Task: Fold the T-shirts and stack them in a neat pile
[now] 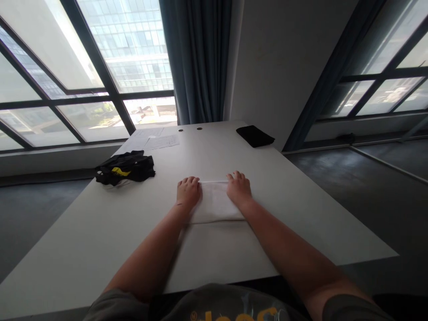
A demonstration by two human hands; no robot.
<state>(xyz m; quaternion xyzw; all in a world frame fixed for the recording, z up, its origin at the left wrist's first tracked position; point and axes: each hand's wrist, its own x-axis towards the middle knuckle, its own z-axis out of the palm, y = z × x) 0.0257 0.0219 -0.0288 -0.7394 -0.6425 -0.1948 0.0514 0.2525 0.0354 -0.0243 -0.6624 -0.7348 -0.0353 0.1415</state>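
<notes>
A folded white cloth (216, 200) lies flat in front of me on the white table, its near edge running straight across between my forearms. My left hand (189, 191) is closed at the cloth's far left corner, fingers curled over the edge. At the far right corner, my right hand (239, 187) grips the cloth with thumb and fingers bent around it. The undersides of both hands, and the parts of the cloth beneath them, are hidden.
The white table (100, 236) carries a crumpled black garment (137, 167) with a yellow patch on the left. Behind it lie paper sheets (162, 141). A folded black cloth (255, 136) rests at the far right. A blue curtain (200, 58) and windows stand beyond.
</notes>
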